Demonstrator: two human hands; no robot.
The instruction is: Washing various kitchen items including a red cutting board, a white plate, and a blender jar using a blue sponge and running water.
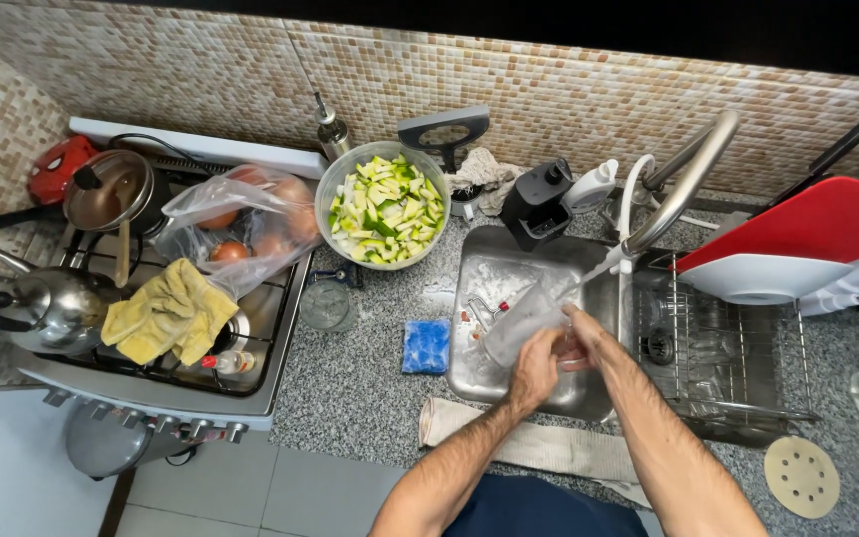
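Note:
Over the steel sink (479, 383), my left hand (534, 368) grips a clear drinking glass (514, 323) tilted on its side. My right hand (584, 343) touches the glass at its base end, fingers curled against it. A thin stream of water runs from the curved tap (683, 179) down toward the glass and my hands. The sink floor is wet and soapy. What my right hand holds besides the glass cannot be made out.
A blue sponge (427, 345) lies left of the sink. A bowl of chopped zucchini (383, 206), a bag of tomatoes (246, 224), a yellow cloth (169, 313), a kettle (47, 303) and a pot (106, 194) crowd the stove. A dish rack (723, 343) stands to the right.

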